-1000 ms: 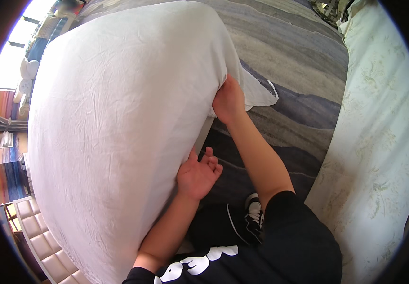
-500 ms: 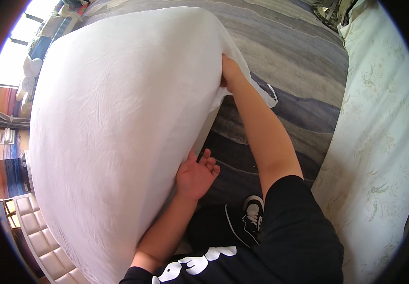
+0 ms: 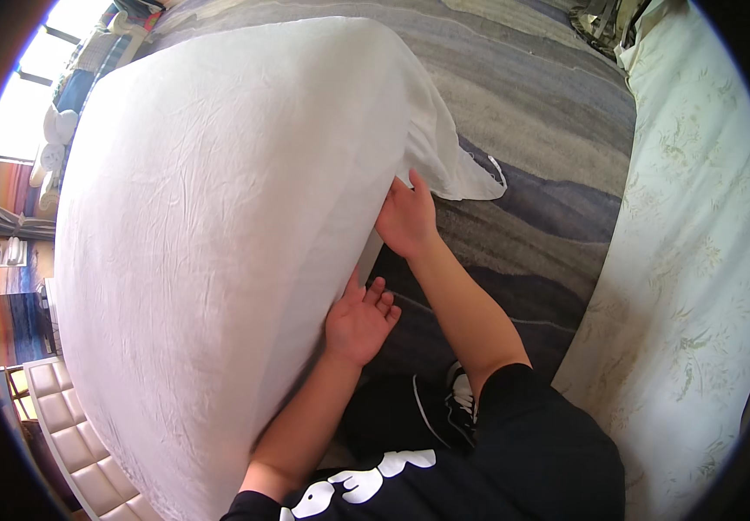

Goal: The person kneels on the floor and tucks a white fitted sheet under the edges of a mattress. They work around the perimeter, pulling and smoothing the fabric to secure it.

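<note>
A bed (image 3: 132,451) fills the left half of the view, its mattress covered by a wrinkled white sheet (image 3: 210,217) drawn over the top and down the near side. The sheet's loose corner hangs onto the floor beside the bed. That floor carries a rug (image 3: 531,130) with wavy grey, blue and beige bands. A black shoe (image 3: 457,399) stands on it.

Tight against the mattress, open over the rug

The white sheet (image 3: 219,234) walls off everything left of both hands (image 3: 359,323), pressed against their fingertips. To their right the grey rug (image 3: 531,174) lies open up to the floral bedspread (image 3: 696,260). Below them, a black shoe (image 3: 444,404) sits near the right forearm.
</note>
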The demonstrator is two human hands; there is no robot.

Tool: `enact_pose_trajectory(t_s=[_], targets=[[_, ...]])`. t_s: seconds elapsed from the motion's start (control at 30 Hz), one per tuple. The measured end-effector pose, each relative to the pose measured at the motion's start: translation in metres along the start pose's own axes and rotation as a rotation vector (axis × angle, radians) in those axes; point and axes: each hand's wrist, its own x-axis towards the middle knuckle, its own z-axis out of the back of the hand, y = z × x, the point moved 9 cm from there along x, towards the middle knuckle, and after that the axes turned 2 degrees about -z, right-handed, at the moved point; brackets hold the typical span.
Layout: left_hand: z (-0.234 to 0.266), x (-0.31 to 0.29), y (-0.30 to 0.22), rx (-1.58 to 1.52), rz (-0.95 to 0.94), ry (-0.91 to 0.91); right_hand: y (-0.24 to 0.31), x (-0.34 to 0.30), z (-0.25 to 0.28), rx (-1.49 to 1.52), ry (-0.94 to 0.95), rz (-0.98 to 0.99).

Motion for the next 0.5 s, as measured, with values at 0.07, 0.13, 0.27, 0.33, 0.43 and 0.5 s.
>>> enact_pose_trajectory(t_s=[0.07,0.13,0.27,0.33,0.43,0.5], targets=[[0.001,-0.001,0.0,0.034,-0.024,0.0,-0.001,0.018,-0.006,-0.02,-0.095,-0.111],[0.007,-0.006,0.006,0.064,0.002,-0.016,-0.003,0.027,-0.007,-0.042,-0.176,-0.155],[0.007,-0.011,0.015,0.339,0.104,-0.03,0.006,0.031,-0.005,-0.15,-0.369,-0.07],[-0.003,-0.024,0.013,0.557,0.089,-0.029,0.011,0.024,-0.002,-0.271,-0.511,-0.036],[-0.014,-0.055,0.004,0.78,0.01,-0.012,0.022,0.004,0.001,-0.533,-0.64,-0.009],[-0.011,-0.072,0.001,0.829,-0.004,0.014,0.029,-0.006,0.013,-0.719,-0.641,0.026]])
